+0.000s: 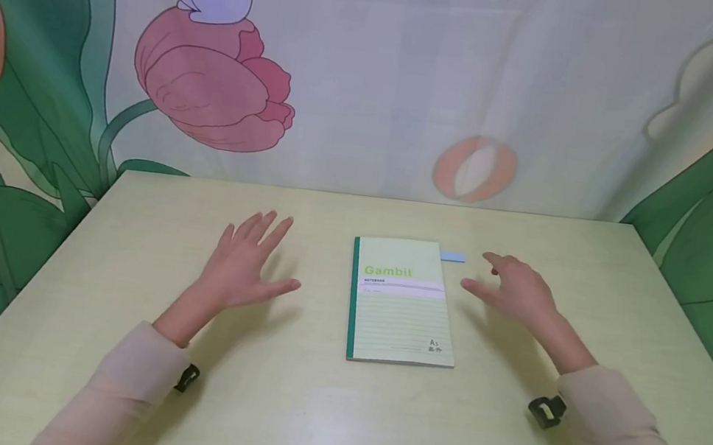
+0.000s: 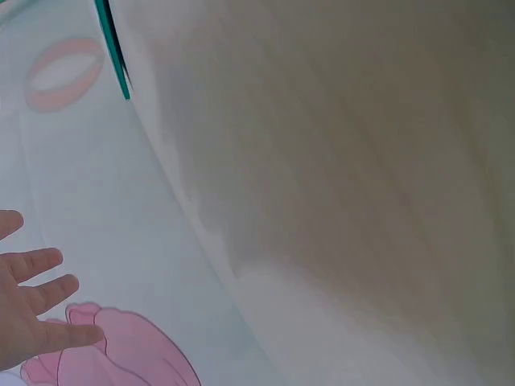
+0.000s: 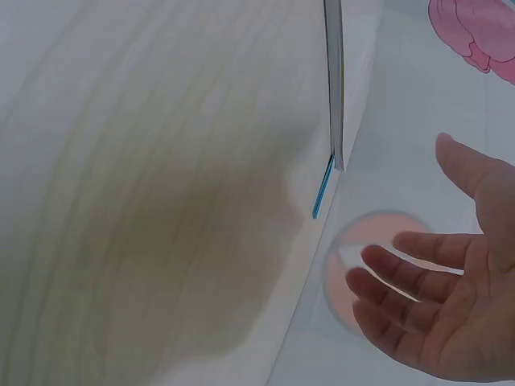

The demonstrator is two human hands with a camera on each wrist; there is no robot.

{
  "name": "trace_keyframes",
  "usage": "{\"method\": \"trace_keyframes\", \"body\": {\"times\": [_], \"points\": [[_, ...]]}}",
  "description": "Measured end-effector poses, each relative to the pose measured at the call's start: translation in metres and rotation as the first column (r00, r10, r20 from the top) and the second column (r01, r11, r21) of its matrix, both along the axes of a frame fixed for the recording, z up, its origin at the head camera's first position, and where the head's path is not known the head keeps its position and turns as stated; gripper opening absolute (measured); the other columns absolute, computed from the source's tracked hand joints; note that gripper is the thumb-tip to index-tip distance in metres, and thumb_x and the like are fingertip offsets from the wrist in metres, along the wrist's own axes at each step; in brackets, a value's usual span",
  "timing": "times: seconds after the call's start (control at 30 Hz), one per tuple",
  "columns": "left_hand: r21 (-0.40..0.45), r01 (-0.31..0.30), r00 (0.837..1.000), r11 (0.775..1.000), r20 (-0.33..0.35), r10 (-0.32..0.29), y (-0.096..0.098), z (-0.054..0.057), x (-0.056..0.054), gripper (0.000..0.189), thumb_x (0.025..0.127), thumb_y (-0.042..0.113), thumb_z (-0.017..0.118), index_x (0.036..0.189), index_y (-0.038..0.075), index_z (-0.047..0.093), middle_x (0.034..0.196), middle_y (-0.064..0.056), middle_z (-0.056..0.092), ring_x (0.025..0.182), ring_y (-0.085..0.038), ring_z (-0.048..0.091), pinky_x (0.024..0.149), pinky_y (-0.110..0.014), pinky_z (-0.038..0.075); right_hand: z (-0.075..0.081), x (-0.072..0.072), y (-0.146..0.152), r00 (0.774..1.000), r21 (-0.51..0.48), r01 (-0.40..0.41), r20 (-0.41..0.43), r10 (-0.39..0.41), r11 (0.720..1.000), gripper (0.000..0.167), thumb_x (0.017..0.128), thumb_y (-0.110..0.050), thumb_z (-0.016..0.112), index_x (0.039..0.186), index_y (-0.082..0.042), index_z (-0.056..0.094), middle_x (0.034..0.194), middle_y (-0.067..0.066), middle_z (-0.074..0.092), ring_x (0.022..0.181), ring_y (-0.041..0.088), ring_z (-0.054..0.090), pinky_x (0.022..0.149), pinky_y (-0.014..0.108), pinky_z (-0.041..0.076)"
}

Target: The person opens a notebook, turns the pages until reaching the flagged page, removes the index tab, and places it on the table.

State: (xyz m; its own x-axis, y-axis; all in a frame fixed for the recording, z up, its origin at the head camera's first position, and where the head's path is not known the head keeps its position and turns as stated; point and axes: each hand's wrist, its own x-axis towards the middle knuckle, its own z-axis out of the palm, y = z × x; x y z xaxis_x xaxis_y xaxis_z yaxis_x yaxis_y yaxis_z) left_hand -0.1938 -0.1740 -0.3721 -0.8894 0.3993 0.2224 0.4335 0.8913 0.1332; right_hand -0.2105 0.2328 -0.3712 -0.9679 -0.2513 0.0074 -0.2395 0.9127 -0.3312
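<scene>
A pale green notebook (image 1: 400, 317) with a dark green spine lies closed on the table, its cover marked "Gambit". From under or inside its upper right edge sticks a small blue tab (image 1: 453, 257). To the left of the notebook my left hand (image 1: 243, 262) hovers with fingers spread, holding nothing. On the other side my right hand (image 1: 518, 291) is raised near the blue tab, apart from it, its fingers loosely bent around nothing. The right wrist view shows the notebook's page edge (image 3: 335, 88) and the blue tab (image 3: 323, 189) beyond that hand's palm.
The light wooden table (image 1: 280, 406) extends around the notebook. Behind it hangs a curtain (image 1: 372, 91) printed with flowers, leaves and a rabbit-like figure. Each sleeve has a small black device, one at the left wrist (image 1: 187, 377) and another at the right wrist (image 1: 547, 411).
</scene>
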Motion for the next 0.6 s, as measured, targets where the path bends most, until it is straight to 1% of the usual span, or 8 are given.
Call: {"method": "trace_keyframes", "body": {"times": [0.07, 0.13, 0.27, 0.37, 0.47, 0.53, 0.6], "points": [[0.013, 0.028, 1.000, 1.000, 0.007, -0.028, 0.005, -0.001, 0.000, 0.089, 0.075, 0.057, 0.060, 0.144, 0.011, 0.026, 0.141, -0.018, 0.031, 0.128, -0.038, 0.026, 0.096, -0.061, 0.023, -0.002, -0.002, -0.003, 0.999, -0.032, -0.015, 0.031, 0.016, 0.999, 0.065, 0.084, -0.042, 0.059, 0.125, 0.007, 0.048, 0.099, 0.021, 0.060, 0.086, 0.032, 0.055, 0.070, 0.043, 0.043], [0.024, 0.056, 0.998, 0.998, 0.018, -0.057, 0.010, -0.002, -0.001, 0.089, 0.075, 0.057, 0.062, 0.143, 0.010, 0.028, 0.139, -0.018, 0.034, 0.125, -0.037, 0.031, 0.096, -0.058, 0.027, -0.004, -0.004, -0.006, 0.998, -0.058, -0.029, 0.057, 0.033, 0.998, 0.059, 0.084, -0.038, 0.061, 0.120, 0.008, 0.052, 0.092, 0.017, 0.061, 0.080, 0.028, 0.054, 0.067, 0.039, 0.043], [0.029, 0.099, 0.993, 0.995, 0.058, -0.100, 0.020, -0.004, -0.002, 0.089, 0.074, 0.056, 0.063, 0.142, 0.009, 0.031, 0.138, -0.018, 0.036, 0.123, -0.036, 0.035, 0.097, -0.051, 0.030, -0.009, -0.007, -0.012, 0.992, -0.104, -0.044, 0.111, 0.056, 0.994, 0.053, 0.084, -0.032, 0.062, 0.116, 0.009, 0.055, 0.086, 0.013, 0.060, 0.075, 0.024, 0.051, 0.064, 0.033, 0.040], [0.022, 0.132, 0.987, 0.991, 0.094, -0.134, 0.027, -0.008, -0.004, 0.089, 0.073, 0.057, 0.064, 0.142, 0.010, 0.032, 0.138, -0.017, 0.036, 0.123, -0.035, 0.036, 0.097, -0.050, 0.031, -0.011, -0.008, -0.015, 0.986, -0.137, -0.041, 0.157, 0.062, 0.990, 0.054, 0.085, -0.032, 0.062, 0.117, 0.010, 0.054, 0.090, 0.014, 0.060, 0.078, 0.024, 0.050, 0.064, 0.032, 0.040], [0.023, 0.168, 0.976, 0.985, 0.133, -0.170, 0.035, -0.012, -0.005, 0.090, 0.072, 0.057, 0.065, 0.142, 0.010, 0.032, 0.139, -0.017, 0.034, 0.124, -0.034, 0.035, 0.096, -0.050, 0.032, -0.013, -0.010, -0.018, 0.973, -0.162, -0.011, 0.226, 0.048, 0.987, 0.058, 0.086, -0.035, 0.061, 0.122, 0.009, 0.052, 0.099, 0.018, 0.059, 0.083, 0.025, 0.051, 0.067, 0.033, 0.042], [0.025, 0.180, 0.968, 0.983, 0.174, -0.182, 0.041, -0.015, -0.005, 0.092, 0.072, 0.058, 0.065, 0.142, 0.010, 0.030, 0.141, -0.016, 0.032, 0.125, -0.034, 0.033, 0.096, -0.050, 0.032, -0.014, -0.010, -0.020, 0.960, -0.177, 0.008, 0.277, 0.042, 0.984, 0.060, 0.086, -0.036, 0.060, 0.125, 0.009, 0.049, 0.104, 0.019, 0.058, 0.081, 0.024, 0.053, 0.068, 0.033, 0.042], [0.025, 0.187, 0.958, 0.982, 0.217, -0.188, 0.047, -0.016, -0.006, 0.094, 0.071, 0.059, 0.066, 0.143, 0.011, 0.029, 0.142, -0.016, 0.030, 0.126, -0.033, 0.031, 0.096, -0.049, 0.032, -0.015, -0.011, -0.021, 0.944, -0.200, 0.026, 0.327, 0.042, 0.979, 0.062, 0.088, -0.037, 0.058, 0.128, 0.009, 0.045, 0.106, 0.020, 0.056, 0.076, 0.021, 0.054, 0.068, 0.032, 0.042]]}}
